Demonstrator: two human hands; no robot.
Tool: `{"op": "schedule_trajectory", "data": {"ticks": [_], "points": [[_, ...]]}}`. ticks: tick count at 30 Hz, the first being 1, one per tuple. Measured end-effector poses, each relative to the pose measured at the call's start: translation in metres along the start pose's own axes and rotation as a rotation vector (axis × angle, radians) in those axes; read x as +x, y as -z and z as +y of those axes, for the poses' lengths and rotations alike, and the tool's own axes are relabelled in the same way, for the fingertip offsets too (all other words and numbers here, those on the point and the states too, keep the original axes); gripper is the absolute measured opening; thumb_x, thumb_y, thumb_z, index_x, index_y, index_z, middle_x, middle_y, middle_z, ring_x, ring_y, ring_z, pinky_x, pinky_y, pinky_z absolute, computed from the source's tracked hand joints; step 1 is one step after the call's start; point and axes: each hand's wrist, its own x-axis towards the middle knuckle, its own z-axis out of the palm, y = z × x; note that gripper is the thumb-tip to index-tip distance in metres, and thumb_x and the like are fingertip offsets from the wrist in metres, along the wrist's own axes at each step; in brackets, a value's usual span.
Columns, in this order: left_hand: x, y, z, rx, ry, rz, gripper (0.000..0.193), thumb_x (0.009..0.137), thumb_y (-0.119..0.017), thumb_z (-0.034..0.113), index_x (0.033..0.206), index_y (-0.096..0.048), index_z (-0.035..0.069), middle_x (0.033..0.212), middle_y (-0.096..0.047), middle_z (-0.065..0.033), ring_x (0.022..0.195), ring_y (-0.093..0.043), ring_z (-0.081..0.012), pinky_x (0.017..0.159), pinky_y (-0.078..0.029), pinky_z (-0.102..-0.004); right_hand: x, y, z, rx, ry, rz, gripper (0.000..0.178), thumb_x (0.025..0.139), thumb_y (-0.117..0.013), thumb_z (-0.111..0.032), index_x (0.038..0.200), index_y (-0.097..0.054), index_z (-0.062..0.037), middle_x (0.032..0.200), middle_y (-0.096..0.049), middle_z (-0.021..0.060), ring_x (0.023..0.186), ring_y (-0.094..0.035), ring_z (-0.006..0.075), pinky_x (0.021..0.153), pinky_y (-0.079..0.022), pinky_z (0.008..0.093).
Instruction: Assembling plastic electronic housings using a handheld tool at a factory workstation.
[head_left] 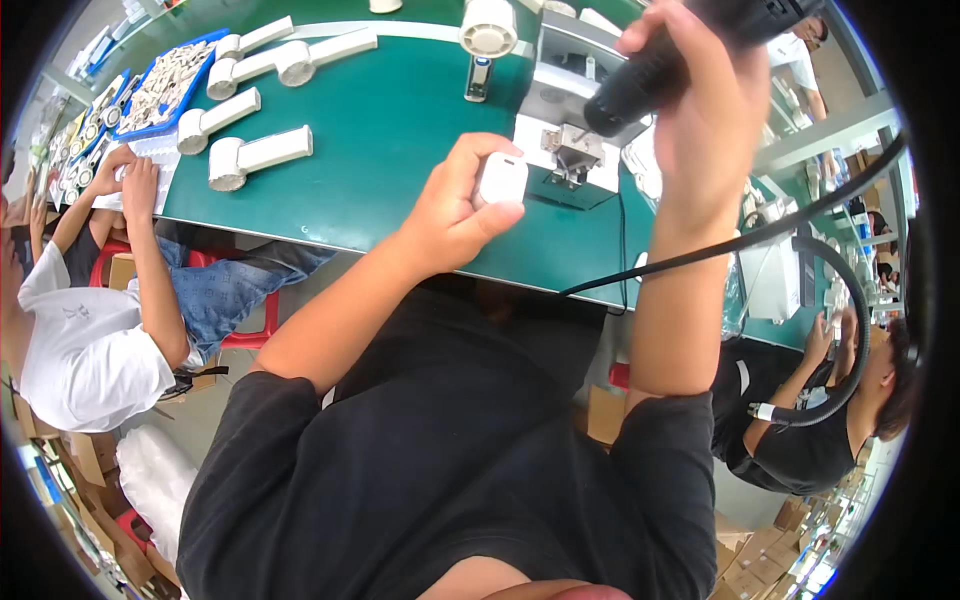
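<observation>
My left hand (pixel 455 205) is closed round a white plastic housing (pixel 502 182) with a rounded square end, held above the table's near edge. Raised on the right, my right hand (pixel 705 85) grips a black electric screwdriver (pixel 640 88), slightly blurred. Its nose points down and left, just over a small metal screw feeder (pixel 575 150); whether they touch I cannot tell. Behind the feeder, a white handheld fan (pixel 488 30) stands on the green table (pixel 380 130). The fingertips of my right hand are partly hidden behind the screwdriver.
Several white fan bodies (pixel 262 155) lie at left, near a blue tray (pixel 160 85) of small beige parts. A black cable (pixel 740 240) crosses my right forearm. A co-worker in white (pixel 95 350) sits at left, another in black (pixel 810 440) at right.
</observation>
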Motion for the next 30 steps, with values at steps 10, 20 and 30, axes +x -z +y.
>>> {"op": "schedule_trajectory", "data": {"ticks": [10, 20, 30], "points": [[-0.003, -0.003, -0.008, -0.048, -0.119, 0.051, 0.053, 0.088, -0.052, 0.043, 0.118, -0.038, 0.002, 0.095, -0.052, -0.0106, 0.083, -0.052, -0.0159, 0.075, -0.045, -0.0299, -0.032, 0.007, 0.034, -0.016, -0.108, 0.223, 0.026, 0.079, -0.059, -0.003, 0.101, -0.046, 0.0044, 0.064, -0.051, 0.0100, 0.051, -0.052, 0.0193, 0.051, -0.045, 0.0335], [-0.003, 0.000, -0.002, 0.089, -0.020, -0.034, 0.054, 0.084, -0.058, 0.032, 0.124, -0.036, 0.003, 0.101, -0.051, -0.0091, 0.088, -0.051, -0.0146, 0.078, -0.044, -0.0290, -0.026, -0.007, -0.013, 0.179, -0.049, 0.051, 0.032, 0.085, -0.053, -0.017, 0.110, -0.045, 0.0019, 0.068, -0.050, 0.0075, 0.055, -0.048, 0.0173, 0.056, -0.042, 0.0333], [0.001, -0.007, 0.005, 0.198, -0.078, 0.003, 0.055, 0.081, -0.060, 0.032, 0.121, -0.040, 0.002, 0.105, -0.053, -0.0176, 0.092, -0.053, -0.0355, 0.080, -0.043, -0.0391, -0.025, -0.039, -0.038, 0.329, -0.069, -0.066, 0.033, 0.087, -0.049, -0.021, 0.111, -0.042, 0.0000, 0.073, -0.049, 0.0070, 0.057, -0.046, 0.0162, 0.058, -0.040, 0.0323]]}}
